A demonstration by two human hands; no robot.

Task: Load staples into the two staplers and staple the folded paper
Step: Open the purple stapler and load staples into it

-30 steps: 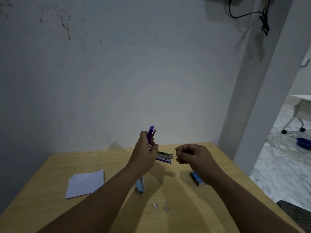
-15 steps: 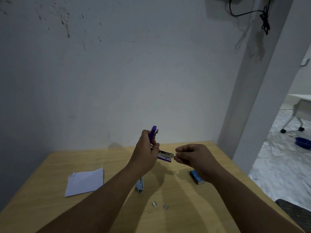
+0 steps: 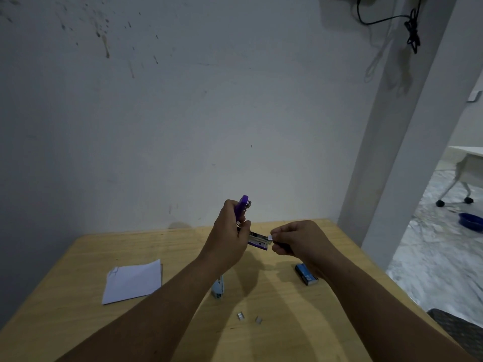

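A wooden table (image 3: 78, 257) is seen pushed against a stained white wall (image 3: 183, 113). A black cable (image 3: 411, 30) is hung high at the right, beside a white pillar (image 3: 407, 142). Beyond it, a white wheeled table (image 3: 462, 165) and a blue basin (image 3: 471, 222) are set on pale marbled flooring (image 3: 431, 257).
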